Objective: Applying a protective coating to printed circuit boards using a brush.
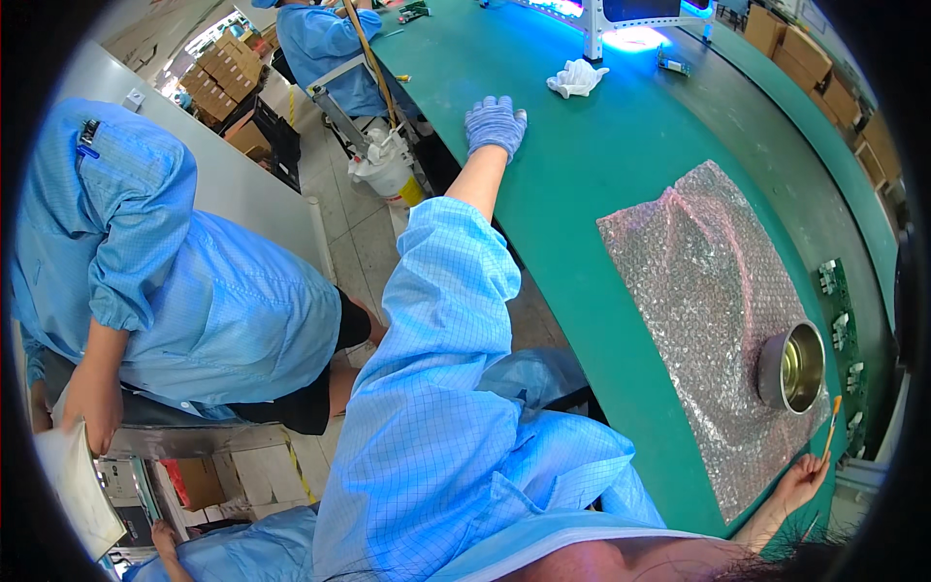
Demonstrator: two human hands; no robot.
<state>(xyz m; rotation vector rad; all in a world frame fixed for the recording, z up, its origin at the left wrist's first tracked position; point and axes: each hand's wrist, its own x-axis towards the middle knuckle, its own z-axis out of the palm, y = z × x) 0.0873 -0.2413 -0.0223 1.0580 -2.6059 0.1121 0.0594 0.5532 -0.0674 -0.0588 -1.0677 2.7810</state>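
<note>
My left hand (pixel 497 126), in a blue-grey knitted glove with some fingertips bare, lies on the green table with its fingers stretched out; nothing shows in it. Down at the lower right, my bare right hand (pixel 803 482) is closed around a thin small brush (pixel 833 425) with an orange end pointing up. Just beyond that hand, a round metal cup (pixel 792 367) with some yellowish liquid inside stands on a sheet of pinkish bubble wrap (pixel 679 281). The right hand is beside the wrap's near edge.
A green circuit board (pixel 846 354) with white connectors lies along the right edge. Farther off are a crumpled white cloth (pixel 577 79), a small board (pixel 673 64) and a white metal frame (pixel 593 34) with blue light. A co-worker (pixel 223 291) in blue is close on the left; a white bucket (pixel 386 167) stands beside the table.
</note>
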